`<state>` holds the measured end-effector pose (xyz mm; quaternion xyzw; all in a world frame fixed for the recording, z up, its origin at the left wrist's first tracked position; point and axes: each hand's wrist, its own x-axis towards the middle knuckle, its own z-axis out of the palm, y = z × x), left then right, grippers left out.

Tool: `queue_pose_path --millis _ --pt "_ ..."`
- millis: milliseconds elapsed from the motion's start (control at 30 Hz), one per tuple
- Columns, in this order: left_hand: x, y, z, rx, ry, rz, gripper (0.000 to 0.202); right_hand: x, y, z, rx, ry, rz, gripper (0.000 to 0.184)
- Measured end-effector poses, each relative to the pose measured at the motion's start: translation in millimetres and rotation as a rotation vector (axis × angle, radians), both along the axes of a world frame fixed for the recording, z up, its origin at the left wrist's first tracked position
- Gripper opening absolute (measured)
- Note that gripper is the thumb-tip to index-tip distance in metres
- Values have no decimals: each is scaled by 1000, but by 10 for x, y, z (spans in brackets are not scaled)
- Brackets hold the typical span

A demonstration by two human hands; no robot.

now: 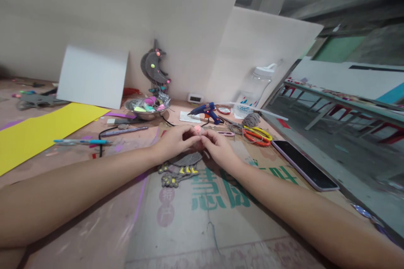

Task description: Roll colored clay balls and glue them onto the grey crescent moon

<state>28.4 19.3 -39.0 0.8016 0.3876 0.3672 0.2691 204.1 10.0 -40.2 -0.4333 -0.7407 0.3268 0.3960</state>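
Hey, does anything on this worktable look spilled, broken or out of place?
Nothing looks clearly spilled or broken. One small oddity: a loose thread lies stray on the printed cardboard between the forearms, apart from the gray cutout.

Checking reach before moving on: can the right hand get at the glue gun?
Likely yes: the glue gun lies just beyond the right hand, handle uncovered, though that hand is at the pink piece.

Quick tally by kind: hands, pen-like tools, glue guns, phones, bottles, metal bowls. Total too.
Hands (left hand, right hand): 2
Pen-like tools: 2
Glue gun: 1
Phone: 1
Bottle: 1
Metal bowl: 1
Total: 8
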Motion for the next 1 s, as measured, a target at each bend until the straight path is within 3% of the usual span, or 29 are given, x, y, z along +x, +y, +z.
queue_pose_path --millis 200,400,633,800,1000 --pt "16 -17 22 0 55 34 18 0 9 -10 8 -15 -19 17" --pt "8 -10 44 -42 -2 -40 17 17 15 -29 -4 -26 13 17" --pt "6 -16 47 -50 -35 48 23 -20 -10 26 -99 138 36 22" --pt "-10 16 11 -68 17 -39 25 -24 7 9 -63 50 12 22" --pt "10 -7 29 -77 6 4 21 3 13 -5 -52 40 35 24"
